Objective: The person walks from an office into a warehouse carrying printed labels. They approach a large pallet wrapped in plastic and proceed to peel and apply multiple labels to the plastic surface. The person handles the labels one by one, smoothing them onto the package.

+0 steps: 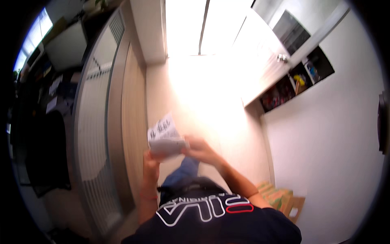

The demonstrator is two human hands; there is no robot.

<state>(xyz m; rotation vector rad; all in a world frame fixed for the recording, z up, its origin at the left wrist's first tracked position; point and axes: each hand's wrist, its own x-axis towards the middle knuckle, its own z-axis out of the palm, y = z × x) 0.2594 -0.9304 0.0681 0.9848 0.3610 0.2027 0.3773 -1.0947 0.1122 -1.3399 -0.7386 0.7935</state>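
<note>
left hand (151, 159): grip pinching the bottom of the white paper (164, 138) | right hand (199, 149): grip pinching its right side | paper: up in front of the chest, over the floor | near: wooden door (132, 118), cardboard boxes (280, 199) by the wall

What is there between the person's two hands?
In the head view, a folded white paper with dark markings sits between them: the left hand grips it from below and the right hand holds its right edge.

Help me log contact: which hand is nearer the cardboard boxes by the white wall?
Right. The right hand holds the paper on the side toward the cardboard boxes; the left hand grips its far side.
</note>
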